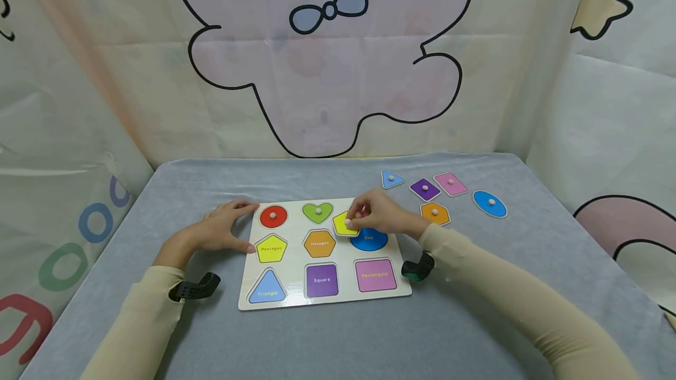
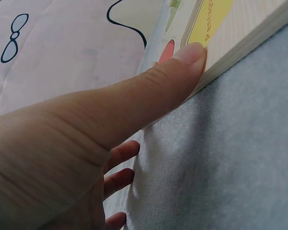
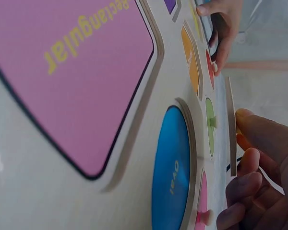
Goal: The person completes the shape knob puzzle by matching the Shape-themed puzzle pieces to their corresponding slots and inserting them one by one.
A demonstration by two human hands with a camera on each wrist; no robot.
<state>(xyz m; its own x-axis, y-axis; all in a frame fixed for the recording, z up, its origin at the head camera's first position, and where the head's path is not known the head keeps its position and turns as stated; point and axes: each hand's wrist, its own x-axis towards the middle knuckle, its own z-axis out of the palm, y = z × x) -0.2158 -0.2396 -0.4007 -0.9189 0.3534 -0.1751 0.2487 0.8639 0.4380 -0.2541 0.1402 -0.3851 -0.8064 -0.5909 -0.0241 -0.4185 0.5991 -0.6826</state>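
My right hand (image 1: pixel 382 213) pinches the small knob of a yellow pentagon puzzle piece (image 1: pixel 341 225) over the upper right of the wooden shape board (image 1: pixel 296 302). In the right wrist view the pentagon piece (image 3: pixel 231 134) shows edge-on, raised above the board. At the board's left edge lies my left hand (image 1: pixel 224 228), its thumb (image 2: pixel 177 72) on the edge beside the printed yellow pentagon slot (image 1: pixel 271 249) and its other fingers spread. A red circle piece (image 1: pixel 273 216) and a green heart piece (image 1: pixel 317 212) sit in their slots. A pink piece (image 3: pixel 203 203) is mostly hidden behind my right hand.
Loose knobbed pieces lie behind and right of the board: a blue triangle (image 1: pixel 392 179), purple square (image 1: pixel 425 189), pink rectangle (image 1: pixel 451 183), orange hexagon (image 1: pixel 435 213) and blue oval (image 1: pixel 490 203). Grey cloth covers the table (image 1: pixel 454 333). A printed curtain (image 1: pixel 327 75) hangs behind it.
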